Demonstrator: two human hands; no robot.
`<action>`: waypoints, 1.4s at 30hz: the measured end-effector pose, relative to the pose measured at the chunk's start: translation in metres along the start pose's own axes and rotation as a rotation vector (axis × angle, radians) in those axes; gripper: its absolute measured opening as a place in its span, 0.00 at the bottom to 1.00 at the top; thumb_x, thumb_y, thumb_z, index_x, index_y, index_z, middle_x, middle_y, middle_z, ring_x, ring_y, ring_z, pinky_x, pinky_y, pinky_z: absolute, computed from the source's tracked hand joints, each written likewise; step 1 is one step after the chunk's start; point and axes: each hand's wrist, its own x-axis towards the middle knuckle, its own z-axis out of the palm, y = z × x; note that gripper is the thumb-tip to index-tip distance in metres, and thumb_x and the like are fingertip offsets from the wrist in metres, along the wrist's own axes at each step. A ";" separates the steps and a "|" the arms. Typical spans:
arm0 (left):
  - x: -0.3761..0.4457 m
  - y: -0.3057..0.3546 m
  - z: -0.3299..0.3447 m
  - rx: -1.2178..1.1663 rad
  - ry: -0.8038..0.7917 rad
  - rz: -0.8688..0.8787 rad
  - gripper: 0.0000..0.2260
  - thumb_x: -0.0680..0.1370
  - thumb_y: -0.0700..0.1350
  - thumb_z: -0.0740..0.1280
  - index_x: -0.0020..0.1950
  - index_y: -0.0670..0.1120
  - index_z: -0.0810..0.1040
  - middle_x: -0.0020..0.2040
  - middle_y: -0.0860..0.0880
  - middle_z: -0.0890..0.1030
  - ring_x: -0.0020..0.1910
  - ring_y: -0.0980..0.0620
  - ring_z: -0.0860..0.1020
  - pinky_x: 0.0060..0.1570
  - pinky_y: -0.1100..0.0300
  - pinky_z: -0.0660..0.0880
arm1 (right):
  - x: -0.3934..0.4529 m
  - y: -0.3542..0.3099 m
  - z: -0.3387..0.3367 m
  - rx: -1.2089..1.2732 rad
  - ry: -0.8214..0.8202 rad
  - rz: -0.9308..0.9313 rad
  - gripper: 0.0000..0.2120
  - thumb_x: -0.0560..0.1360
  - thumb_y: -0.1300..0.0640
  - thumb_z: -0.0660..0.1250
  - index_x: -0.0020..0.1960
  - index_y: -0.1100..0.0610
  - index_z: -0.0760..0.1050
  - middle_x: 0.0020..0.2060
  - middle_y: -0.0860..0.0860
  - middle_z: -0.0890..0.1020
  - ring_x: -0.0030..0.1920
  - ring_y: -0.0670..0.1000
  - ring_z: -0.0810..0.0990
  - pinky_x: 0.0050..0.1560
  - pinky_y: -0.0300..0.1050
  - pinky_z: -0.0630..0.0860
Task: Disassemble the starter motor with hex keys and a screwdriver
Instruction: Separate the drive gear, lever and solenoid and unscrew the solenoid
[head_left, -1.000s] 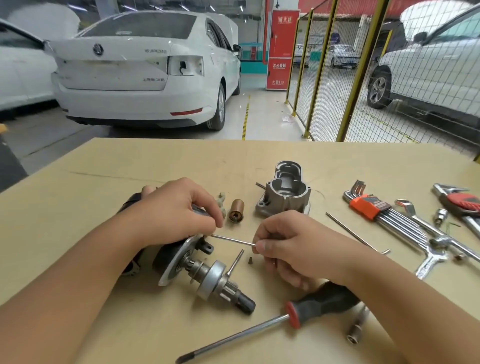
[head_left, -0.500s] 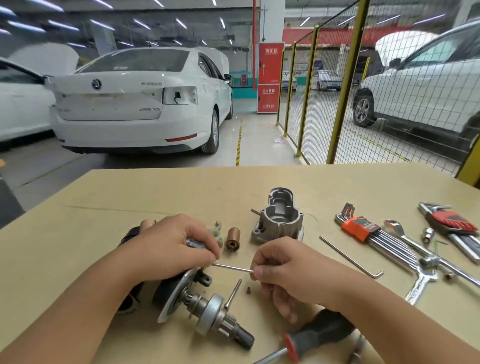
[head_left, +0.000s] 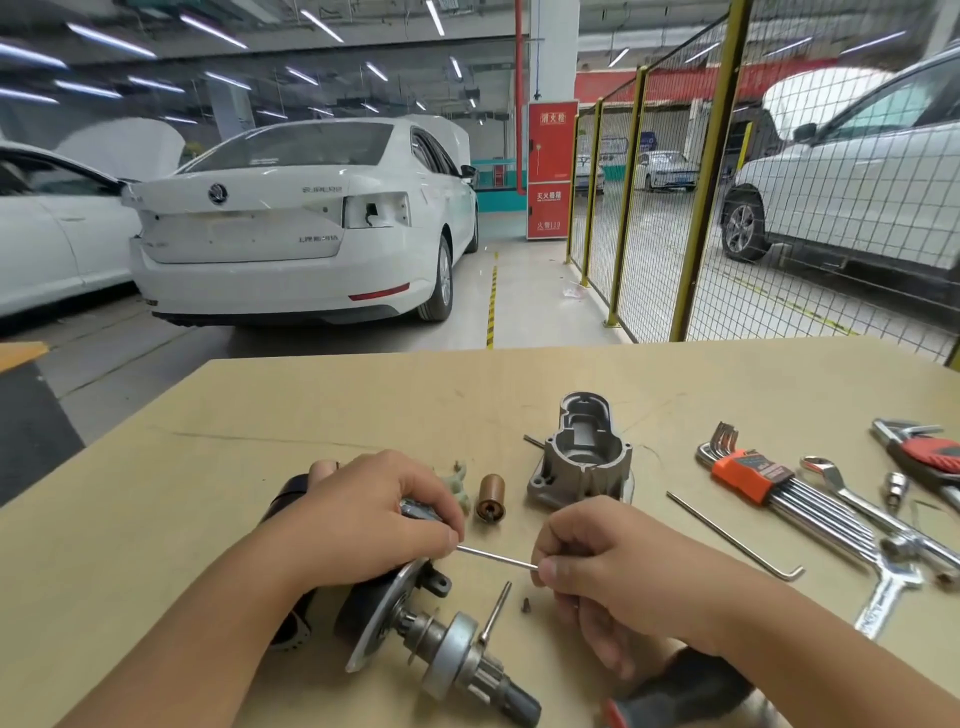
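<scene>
Both hands stay put: left hand (head_left: 363, 525) still grips the starter motor (head_left: 395, 613), right hand (head_left: 597, 566) keeps pinching the hex key (head_left: 496, 557), so loosening continues.

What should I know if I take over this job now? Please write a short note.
Left hand holds the motor down on the table. Right hand pinches a hex key, its tip hidden at the left fingers.
Done: housing is off, standing behind; brown sleeve and a small screw lie loose.
Nearby: hex key set, spare key, screwdriver under the right wrist.
Left: finish this fastener, then take the motor apart further.
</scene>
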 end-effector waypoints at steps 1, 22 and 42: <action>0.000 0.000 0.000 -0.002 0.001 -0.003 0.11 0.66 0.62 0.65 0.45 0.69 0.83 0.50 0.70 0.81 0.57 0.64 0.76 0.71 0.47 0.59 | 0.000 0.000 0.000 -0.003 0.002 -0.003 0.07 0.81 0.58 0.61 0.47 0.58 0.76 0.42 0.73 0.80 0.28 0.60 0.76 0.26 0.42 0.74; 0.009 -0.006 0.015 0.045 0.183 -0.062 0.05 0.72 0.58 0.69 0.44 0.70 0.82 0.48 0.71 0.81 0.56 0.63 0.74 0.59 0.54 0.55 | -0.001 -0.010 0.006 -0.402 0.118 -0.145 0.06 0.79 0.58 0.64 0.44 0.53 0.77 0.31 0.49 0.84 0.31 0.44 0.83 0.33 0.36 0.76; 0.011 -0.001 0.017 0.021 0.231 -0.073 0.07 0.69 0.62 0.68 0.45 0.74 0.80 0.44 0.76 0.79 0.50 0.66 0.75 0.55 0.51 0.56 | 0.000 -0.008 0.005 -0.383 0.212 -0.210 0.06 0.79 0.57 0.66 0.45 0.53 0.79 0.31 0.47 0.82 0.31 0.41 0.79 0.36 0.38 0.77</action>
